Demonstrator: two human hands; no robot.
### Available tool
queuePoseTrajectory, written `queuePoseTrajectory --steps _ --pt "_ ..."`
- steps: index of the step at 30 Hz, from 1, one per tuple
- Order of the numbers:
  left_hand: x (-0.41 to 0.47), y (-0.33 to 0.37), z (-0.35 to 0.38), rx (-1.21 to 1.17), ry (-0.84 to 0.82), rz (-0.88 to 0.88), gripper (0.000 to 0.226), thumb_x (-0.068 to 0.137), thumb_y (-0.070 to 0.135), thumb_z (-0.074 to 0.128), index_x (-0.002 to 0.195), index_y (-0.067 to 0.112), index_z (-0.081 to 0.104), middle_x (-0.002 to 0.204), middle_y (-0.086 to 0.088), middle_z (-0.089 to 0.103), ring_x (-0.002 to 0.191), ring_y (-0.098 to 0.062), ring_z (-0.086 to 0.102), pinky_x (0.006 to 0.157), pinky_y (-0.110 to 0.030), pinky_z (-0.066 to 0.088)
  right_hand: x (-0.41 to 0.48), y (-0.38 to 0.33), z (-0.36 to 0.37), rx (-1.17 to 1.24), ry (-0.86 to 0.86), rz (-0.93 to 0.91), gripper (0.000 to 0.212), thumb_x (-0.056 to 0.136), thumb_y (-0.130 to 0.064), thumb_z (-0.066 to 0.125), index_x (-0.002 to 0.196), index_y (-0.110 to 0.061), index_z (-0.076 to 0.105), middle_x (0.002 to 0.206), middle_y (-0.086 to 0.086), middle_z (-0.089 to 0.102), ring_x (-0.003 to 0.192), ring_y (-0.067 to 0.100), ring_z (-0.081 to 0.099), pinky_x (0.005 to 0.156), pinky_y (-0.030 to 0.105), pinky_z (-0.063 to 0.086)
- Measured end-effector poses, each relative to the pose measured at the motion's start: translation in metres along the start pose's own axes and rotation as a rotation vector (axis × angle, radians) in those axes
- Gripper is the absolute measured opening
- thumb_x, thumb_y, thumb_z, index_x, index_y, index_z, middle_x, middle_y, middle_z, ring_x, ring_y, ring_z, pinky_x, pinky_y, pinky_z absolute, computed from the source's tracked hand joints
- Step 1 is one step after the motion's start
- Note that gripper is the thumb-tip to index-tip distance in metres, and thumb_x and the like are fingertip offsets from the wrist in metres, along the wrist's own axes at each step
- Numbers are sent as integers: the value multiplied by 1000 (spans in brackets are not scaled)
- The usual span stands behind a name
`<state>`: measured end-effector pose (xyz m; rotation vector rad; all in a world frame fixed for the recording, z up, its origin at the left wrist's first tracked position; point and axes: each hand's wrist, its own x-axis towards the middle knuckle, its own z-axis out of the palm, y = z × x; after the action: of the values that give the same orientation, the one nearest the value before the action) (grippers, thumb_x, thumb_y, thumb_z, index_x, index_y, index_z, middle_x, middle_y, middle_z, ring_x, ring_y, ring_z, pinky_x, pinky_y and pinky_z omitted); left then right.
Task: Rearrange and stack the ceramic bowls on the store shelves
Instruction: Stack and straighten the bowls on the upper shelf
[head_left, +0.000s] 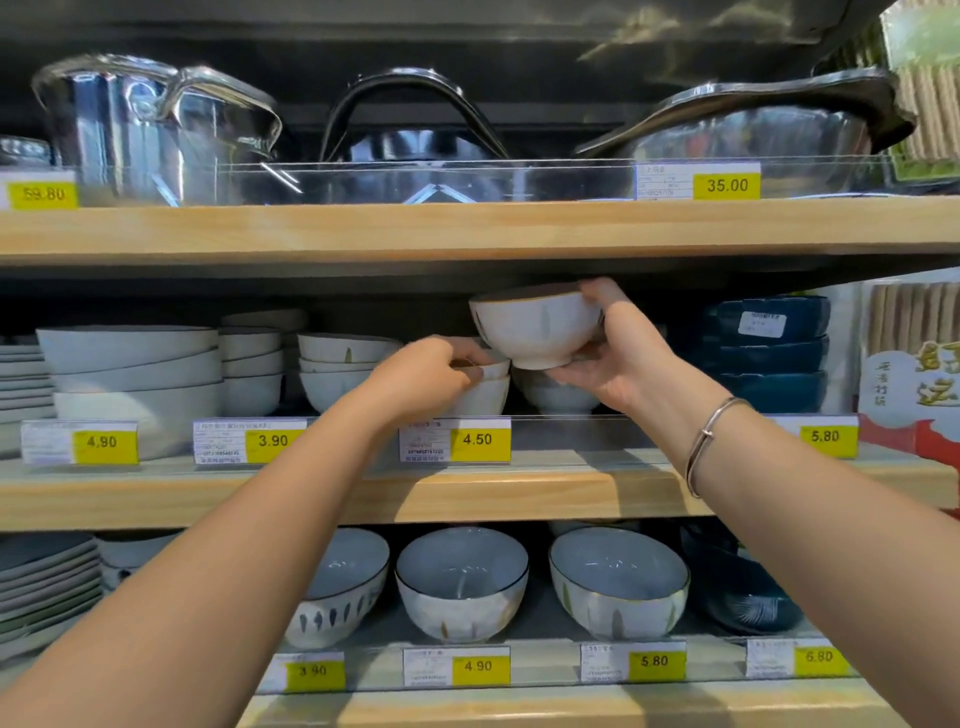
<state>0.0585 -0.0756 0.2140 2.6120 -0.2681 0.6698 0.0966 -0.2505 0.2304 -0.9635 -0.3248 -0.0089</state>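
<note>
My right hand (613, 348) holds a white ceramic bowl (535, 327) in the air on the middle shelf (519, 493), thumb on its rim and fingers under its foot. Just below it a second white bowl (558, 396) stands on the shelf. My left hand (431, 376) grips the rim of a short stack of two small white bowls (485, 387) to the left of the lifted one. More white bowl stacks (343, 366) stand further left.
Wide white bowls (135, 369) and plates (23, 376) fill the left of the middle shelf, dark blue bowls (774, 353) the right. Steel pots (156, 124) sit on the top shelf. Patterned bowls (462, 582) line the lower shelf. Price tags run along the shelf fronts.
</note>
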Motion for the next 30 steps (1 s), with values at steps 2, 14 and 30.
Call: queuePoseTrajectory --steps 2,14,30 --pt "-1 -1 -2 42 -23 -1 34 96 28 45 128 30 57 130 1 61 118 -20 54 106 -39 39 4 2 4 -34 6 -6 11 88 -26 57 93 -16 52 97 8 58 86 24 58 83 52 52" --pt "5 -7 -3 -20 -68 -9 38 97 31 44 130 20 57 149 -1 43 138 -18 35 101 -20 24 9 12 18 -53 32 -27 47 87 -27 59 130 -15 44 111 10 58 96 27 58 77 50 53" --pt "14 -30 -9 -618 200 -254 64 78 41 71 128 7 51 121 -9 62 105 -24 60 86 -34 49 29 41 39 -273 -3 103 66 85 -41 59 140 -11 38 138 10 49 127 25 46 88 30 38"
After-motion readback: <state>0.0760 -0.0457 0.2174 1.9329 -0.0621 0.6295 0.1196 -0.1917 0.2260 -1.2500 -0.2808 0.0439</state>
